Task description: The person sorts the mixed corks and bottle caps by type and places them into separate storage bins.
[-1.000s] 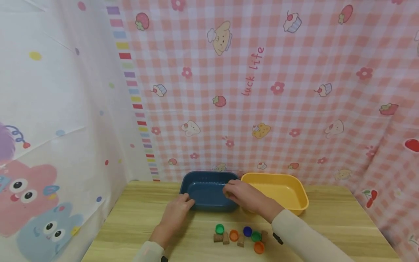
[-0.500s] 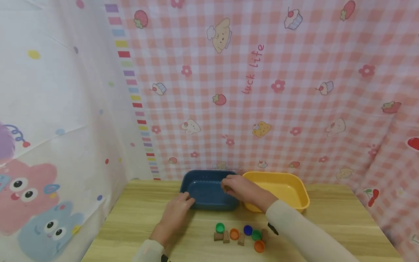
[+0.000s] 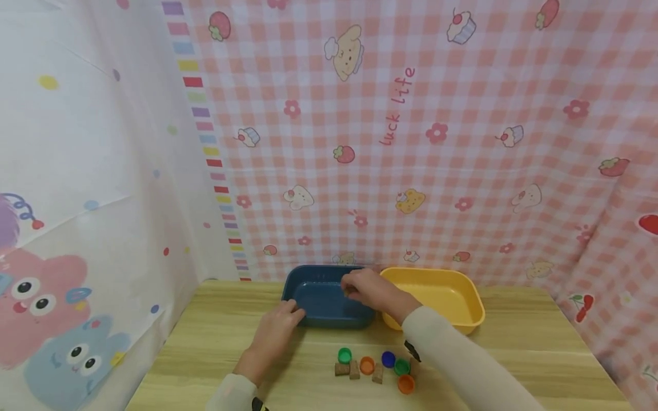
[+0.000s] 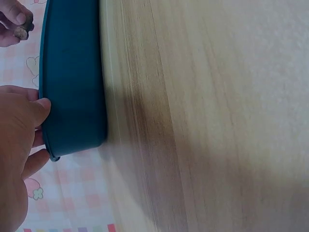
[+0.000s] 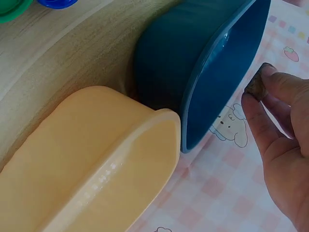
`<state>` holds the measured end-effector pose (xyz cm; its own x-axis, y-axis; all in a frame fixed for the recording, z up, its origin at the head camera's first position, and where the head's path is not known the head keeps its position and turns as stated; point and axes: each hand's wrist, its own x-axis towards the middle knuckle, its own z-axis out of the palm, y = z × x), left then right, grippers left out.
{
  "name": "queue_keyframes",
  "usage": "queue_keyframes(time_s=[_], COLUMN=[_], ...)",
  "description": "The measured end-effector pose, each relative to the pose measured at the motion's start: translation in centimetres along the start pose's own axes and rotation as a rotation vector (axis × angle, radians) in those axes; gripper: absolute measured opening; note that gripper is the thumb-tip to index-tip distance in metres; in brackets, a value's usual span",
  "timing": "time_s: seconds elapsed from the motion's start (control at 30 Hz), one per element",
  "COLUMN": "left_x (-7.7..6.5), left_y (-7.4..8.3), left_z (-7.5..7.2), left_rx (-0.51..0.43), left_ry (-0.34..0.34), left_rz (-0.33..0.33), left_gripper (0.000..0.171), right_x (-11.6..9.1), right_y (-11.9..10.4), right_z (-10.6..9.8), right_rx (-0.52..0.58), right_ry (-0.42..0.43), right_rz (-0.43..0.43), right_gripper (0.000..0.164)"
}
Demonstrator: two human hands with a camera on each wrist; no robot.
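Note:
My left hand [image 3: 277, 328] holds the near-left rim of the dark blue basin [image 3: 335, 323], its thumb on the outer wall and other fingers over the edge in the left wrist view. Over the right part of that basin, my right hand [image 3: 371, 290] pinches a brown cork [image 5: 256, 87] between thumb and fingertips. The cork is also in the left wrist view, above the rim. In front of the basin, several more corks [image 3: 354, 370] lie on the table among green caps [image 3: 345, 355], orange caps [image 3: 367, 365] and a blue cap [image 3: 388, 359].
A yellow basin [image 3: 454, 305] stands directly right of the blue one, under my right forearm. Both basins sit at the back of the wooden table [image 3: 205, 337], close to a pink checked cloth [image 3: 319, 228]. A white patterned cloth [image 3: 128, 240] hangs at the left.
My right hand has shifted a little to the left above the blue basin, with the cork in its fingers. My left hand stays on the rim.

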<state>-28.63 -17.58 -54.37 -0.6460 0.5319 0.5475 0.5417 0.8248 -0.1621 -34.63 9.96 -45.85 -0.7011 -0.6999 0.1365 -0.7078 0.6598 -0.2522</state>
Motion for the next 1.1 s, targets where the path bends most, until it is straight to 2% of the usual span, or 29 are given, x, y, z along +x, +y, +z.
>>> queue_keyframes(time_s=[0.23, 0.43, 0.67, 0.83, 1.1], left_x=[0.3, 0.4, 0.4, 0.3, 0.1], left_y=[0.1, 0.2, 0.3, 0.3, 0.1], left_z=[-0.2, -0.1, 0.3, -0.1, 0.1], left_rx=[0.003, -0.007, -0.016, -0.021, -0.012], left_ry=[0.05, 0.061, 0.039, 0.012, 0.018], left_rz=[0.018, 0.022, 0.01, -0.005, 0.002], left_gripper=[0.025, 0.025, 0.025, 0.025, 0.027], right_x=[0.6, 1.1, 1.4, 1.8, 2.6], right_y=[0.3, 0.5, 0.6, 0.5, 0.8], right_z=[0.5, 1.0, 1.2, 1.8, 2.7], right_rx=[0.019, -0.009, -0.034, -0.033, -0.056], right_ry=[-0.033, -0.062, -0.085, -0.085, -0.106], right_rz=[0.036, 0.06, 0.054, 0.036, 0.039], right_gripper=[0.011, 0.011, 0.011, 0.013, 0.01])
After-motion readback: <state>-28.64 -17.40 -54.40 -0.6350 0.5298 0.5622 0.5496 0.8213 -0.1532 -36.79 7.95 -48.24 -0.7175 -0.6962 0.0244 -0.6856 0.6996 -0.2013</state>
